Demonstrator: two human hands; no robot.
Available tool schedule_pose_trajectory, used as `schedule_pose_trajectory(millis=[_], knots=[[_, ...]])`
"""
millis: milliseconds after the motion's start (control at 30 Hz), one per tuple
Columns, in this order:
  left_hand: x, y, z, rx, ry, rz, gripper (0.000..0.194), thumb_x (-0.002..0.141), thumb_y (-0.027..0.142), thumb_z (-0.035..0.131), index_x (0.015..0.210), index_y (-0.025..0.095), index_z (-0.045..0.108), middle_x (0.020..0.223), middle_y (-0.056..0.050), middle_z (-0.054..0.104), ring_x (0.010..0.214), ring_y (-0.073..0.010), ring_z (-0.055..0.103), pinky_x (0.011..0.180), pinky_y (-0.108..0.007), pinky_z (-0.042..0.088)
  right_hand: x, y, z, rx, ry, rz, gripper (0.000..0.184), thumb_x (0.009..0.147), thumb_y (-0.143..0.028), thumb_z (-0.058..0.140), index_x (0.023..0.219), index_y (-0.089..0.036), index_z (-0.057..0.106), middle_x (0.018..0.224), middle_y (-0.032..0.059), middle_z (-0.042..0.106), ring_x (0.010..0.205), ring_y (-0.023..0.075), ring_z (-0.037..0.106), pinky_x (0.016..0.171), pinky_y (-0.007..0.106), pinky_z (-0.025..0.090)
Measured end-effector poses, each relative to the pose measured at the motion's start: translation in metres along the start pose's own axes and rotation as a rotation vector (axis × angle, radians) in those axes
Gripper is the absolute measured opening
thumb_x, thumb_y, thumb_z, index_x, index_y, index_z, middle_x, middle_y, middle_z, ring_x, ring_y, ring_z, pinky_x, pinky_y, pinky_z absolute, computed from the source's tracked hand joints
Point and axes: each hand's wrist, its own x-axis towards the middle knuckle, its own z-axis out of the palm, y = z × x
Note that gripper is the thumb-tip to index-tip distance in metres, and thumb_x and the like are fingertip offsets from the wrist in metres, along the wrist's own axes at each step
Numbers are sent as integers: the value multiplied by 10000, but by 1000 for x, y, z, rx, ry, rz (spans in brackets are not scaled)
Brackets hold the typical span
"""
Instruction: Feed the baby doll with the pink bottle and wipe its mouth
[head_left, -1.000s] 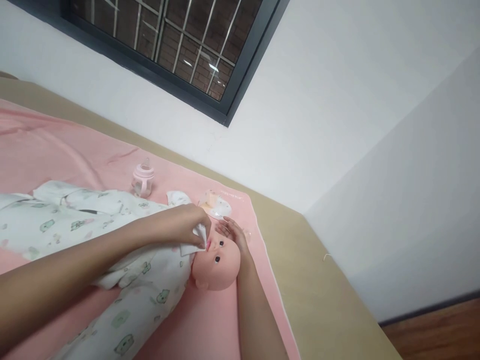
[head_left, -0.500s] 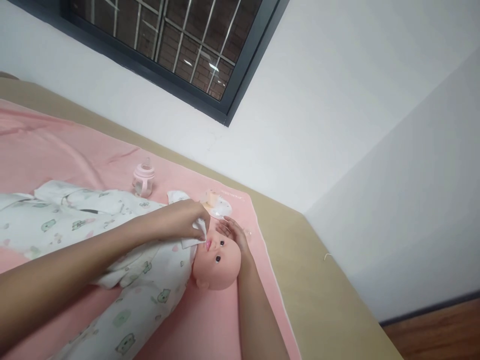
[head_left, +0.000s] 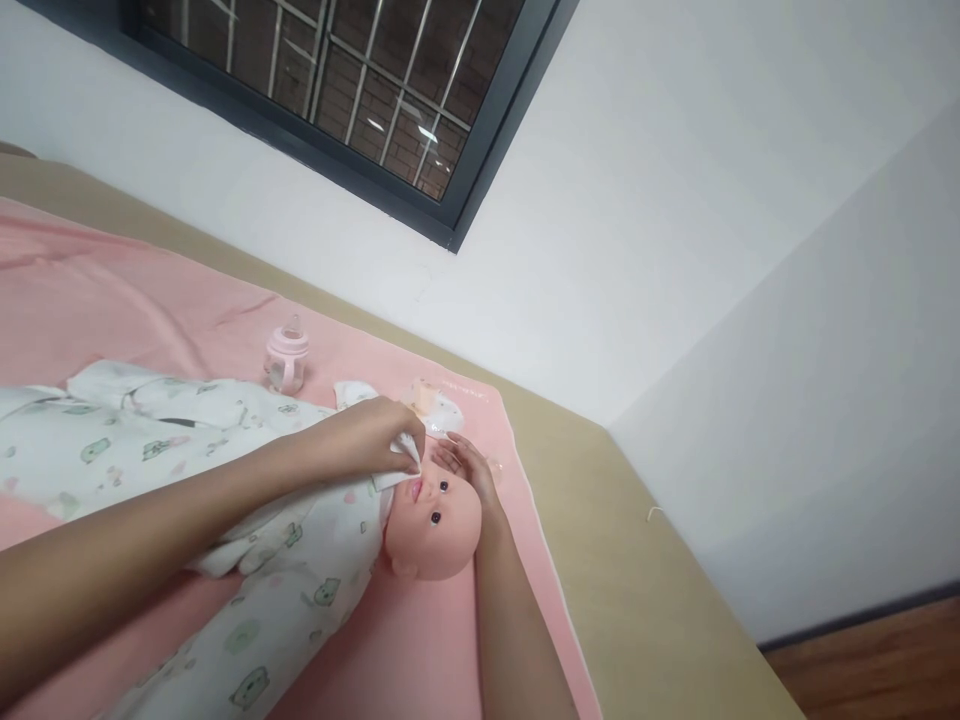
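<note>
A baby doll [head_left: 439, 540] with a bare pink head lies on its back in a white sleepsuit [head_left: 247, 580] printed with green animals. My left hand [head_left: 379, 435] reaches over the doll's chest, fingers pinched on a white tissue [head_left: 390, 475] at the mouth and cheek. Partly, the fingers cover the tissue. Against the far side of the doll's head rests my right hand [head_left: 466, 465], its fingers stretched and slightly curved, holding nothing. Its palm is partly hidden by the head.
A pink baby bottle [head_left: 286, 358] with handles stands beyond the doll's body. Near my hands lies a white and peach item [head_left: 439, 408], its kind unclear. Everything rests on a pink blanket [head_left: 390, 640] over a tan table [head_left: 622, 560] against the wall, below a barred window [head_left: 375, 90].
My left hand has shifted slightly right with the tissue, along the doll's cheek. My right hand and the doll's head have stayed in place.
</note>
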Motion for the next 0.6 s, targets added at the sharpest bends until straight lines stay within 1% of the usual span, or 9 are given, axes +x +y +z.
schedule_pose_trajectory(millis=[133, 233, 300, 400, 500, 600], knots=[[-2, 3, -1, -39, 30, 32, 105, 737, 225, 622, 791, 215, 711, 853, 11, 703, 814, -168, 629, 689, -225, 407, 2, 1, -1, -6, -11, -3, 335, 690, -288, 732, 1004, -203, 651, 985, 48, 700, 971, 182, 652, 932, 326, 481], [-4, 7, 0, -87, -1, 49, 105, 743, 240, 624, 799, 228, 713, 853, 23, 697, 799, -152, 629, 676, -213, 404, 4, 3, -3, 3, -17, -12, 347, 688, -284, 729, 1015, -203, 648, 970, 43, 702, 953, 172, 653, 932, 321, 480], [-5, 9, 2, -97, -26, 57, 111, 738, 223, 615, 796, 227, 710, 839, 29, 692, 780, -142, 625, 657, -210, 398, 4, 3, -4, 16, -18, -9, 357, 690, -285, 726, 1029, -209, 644, 960, 36, 703, 932, 161, 655, 933, 316, 479], [-4, 10, 7, -103, -50, 67, 127, 727, 194, 602, 795, 220, 705, 831, 33, 692, 768, -137, 623, 644, -210, 393, 4, 2, -3, 6, -16, 1, 358, 690, -298, 727, 1025, -202, 643, 956, 45, 704, 936, 170, 657, 932, 322, 481], [-3, 9, 10, -100, -42, 76, 124, 728, 198, 598, 793, 217, 702, 827, 33, 691, 766, -137, 621, 645, -212, 391, 2, -1, 0, -26, -5, 5, 351, 685, -300, 734, 1006, -189, 645, 965, 59, 705, 960, 181, 655, 930, 322, 483], [-2, 7, 10, -76, -20, 72, 114, 733, 207, 588, 773, 219, 694, 810, 36, 681, 734, -134, 612, 625, -218, 384, 1, -2, 1, -26, -5, -2, 346, 692, -296, 730, 1012, -195, 645, 982, 53, 704, 974, 181, 652, 932, 317, 485]])
